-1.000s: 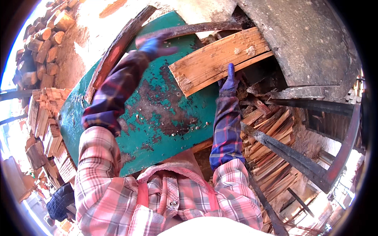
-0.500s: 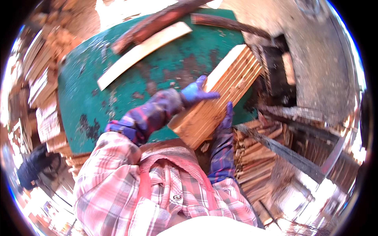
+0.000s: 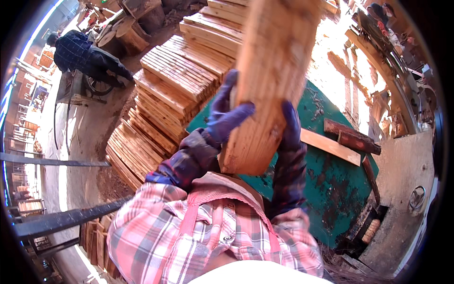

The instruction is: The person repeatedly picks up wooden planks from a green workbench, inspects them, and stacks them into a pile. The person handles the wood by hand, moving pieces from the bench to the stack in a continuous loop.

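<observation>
A thick bundle of wooden boards (image 3: 272,80) is raised in front of my chest, its broad flat face toward me and its long side pointing away. My left hand (image 3: 226,111), in a purple-blue glove, grips its left side, thumb across the face. Pressed against the right side is my right hand (image 3: 291,124), gloved the same way; its fingers are partly hidden by the wood. Behind the bundle, to the left, rise neat stacks of similar boards (image 3: 177,66). Under and right of it lies a green worktable (image 3: 321,175).
On the worktable rest a pale board (image 3: 331,147) and dark bark-covered pieces (image 3: 352,136). A person (image 3: 78,54) bends over a wheeled cart at the far left, near cut logs (image 3: 130,35). A dark metal bar (image 3: 71,218) juts in beside my left arm.
My view has turned left, from the worktable toward the board stacks. The bundle has been lifted off the table and now stands before me between both hands.
</observation>
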The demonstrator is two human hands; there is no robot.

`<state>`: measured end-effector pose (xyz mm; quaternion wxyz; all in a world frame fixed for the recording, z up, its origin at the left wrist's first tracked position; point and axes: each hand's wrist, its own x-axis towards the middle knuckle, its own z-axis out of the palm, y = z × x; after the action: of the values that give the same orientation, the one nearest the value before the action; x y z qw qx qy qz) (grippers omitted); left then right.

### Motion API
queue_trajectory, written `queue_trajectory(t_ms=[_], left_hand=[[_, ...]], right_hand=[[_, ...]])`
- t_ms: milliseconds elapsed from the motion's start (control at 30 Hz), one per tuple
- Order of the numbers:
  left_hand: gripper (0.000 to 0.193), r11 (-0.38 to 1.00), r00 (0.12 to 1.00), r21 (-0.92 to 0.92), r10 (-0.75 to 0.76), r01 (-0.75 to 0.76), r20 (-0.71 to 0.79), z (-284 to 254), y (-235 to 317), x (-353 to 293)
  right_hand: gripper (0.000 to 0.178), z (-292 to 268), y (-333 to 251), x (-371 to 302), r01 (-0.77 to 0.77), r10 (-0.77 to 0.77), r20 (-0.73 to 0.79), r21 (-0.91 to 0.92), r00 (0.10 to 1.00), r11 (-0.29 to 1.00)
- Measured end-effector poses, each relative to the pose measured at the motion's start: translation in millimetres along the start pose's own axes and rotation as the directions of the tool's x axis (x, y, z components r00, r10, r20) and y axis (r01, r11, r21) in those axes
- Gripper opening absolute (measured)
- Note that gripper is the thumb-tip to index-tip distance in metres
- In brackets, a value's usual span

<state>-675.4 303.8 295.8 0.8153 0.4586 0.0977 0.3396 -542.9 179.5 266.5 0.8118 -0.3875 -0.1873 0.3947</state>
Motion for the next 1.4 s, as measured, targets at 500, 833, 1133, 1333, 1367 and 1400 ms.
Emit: queue_trajectory(t_ms=[500, 833, 1133, 1333, 1367, 1400], left_hand=[[0.022, 0.266, 0.242, 0.244, -0.041, -0.933, 0.969, 83.0, -142.4, 202.3], [0.030, 0.721, -0.061, 0.588, -0.649, -0.367, 0.759, 207.2, -225.2, 39.3], [0.054, 0.659, -0.402, 0.672, -0.747, -0.339, 0.530, 361.3, -395.6, -131.9], [0.053, 0.591, -0.491, 0.802, -0.727, -0.091, 0.480, 458.4, -443.4, -208.2], [0.051, 0.527, -0.451, 0.849, -0.765, -0.028, 0.460, 455.0, -448.1, -208.2], [0.050, 0.459, -0.395, 0.887, -0.808, 0.045, 0.438, 450.4, -452.1, -204.8]], right_hand=[[0.036, -79.4, 3.1, 49.6, -0.001, -0.415, -0.162, -0.932, 0.895, 0.362], [0.056, -316.7, 81.0, -474.6, 0.225, 0.011, -0.997, -0.007, -0.079, 0.974], [0.056, -487.1, -82.4, -532.2, 0.335, -0.107, -0.978, -0.164, -0.181, 0.928], [0.061, -668.3, -216.6, -612.4, 0.073, -0.317, -0.658, -0.492, -0.683, 0.867], [0.060, -677.0, -224.9, -591.0, -0.031, -0.363, -0.665, -0.456, -0.652, 0.890], [0.060, -671.9, -244.2, -559.4, -0.136, -0.415, -0.685, -0.423, -0.600, 0.896]])
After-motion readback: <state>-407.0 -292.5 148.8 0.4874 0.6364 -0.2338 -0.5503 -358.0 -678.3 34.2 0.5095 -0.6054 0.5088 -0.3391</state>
